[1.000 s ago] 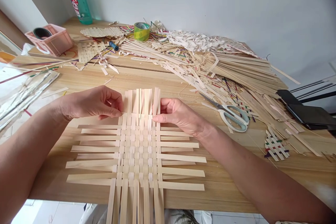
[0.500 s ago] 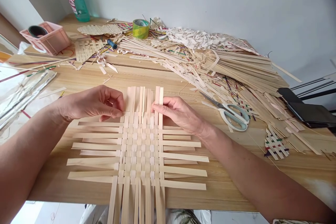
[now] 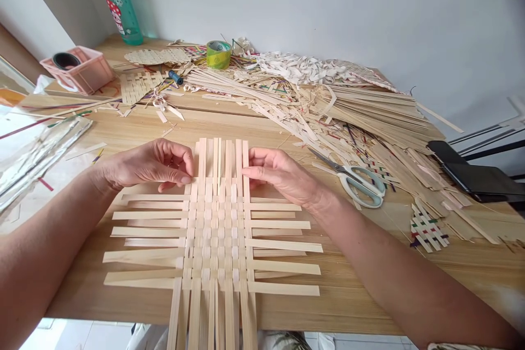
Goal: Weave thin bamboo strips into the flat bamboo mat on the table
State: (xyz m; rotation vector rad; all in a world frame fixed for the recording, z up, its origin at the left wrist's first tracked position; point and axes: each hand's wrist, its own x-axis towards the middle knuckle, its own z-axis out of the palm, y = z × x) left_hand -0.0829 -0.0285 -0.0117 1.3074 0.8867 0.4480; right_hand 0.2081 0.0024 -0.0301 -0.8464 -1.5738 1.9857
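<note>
A square mat of woven pale bamboo strips [image 3: 215, 229] lies flat on the wooden table [image 3: 369, 279], its loose ends sticking out on all sides. My left hand [image 3: 151, 165] rests at the mat's far left corner, thumb and fingers pinched on the end of the farthest crosswise strip. My right hand [image 3: 279, 175] sits at the far right corner, fingers curled and pinching the same strip beside the rightmost upright strip. Both hands press on the mat's top edge.
Scissors [image 3: 355, 178] lie just right of my right hand. A big heap of loose strips [image 3: 348, 109] fills the back right. A tape roll [image 3: 218, 53], a pink basket [image 3: 80, 68], a teal bottle [image 3: 121, 5], a small coloured weave [image 3: 429, 228] and a phone [image 3: 471, 172] stand around.
My right hand shifted slightly along the mat's top edge and the upright strips drew closer together. The left hand barely moved. The camera tilted a little.
</note>
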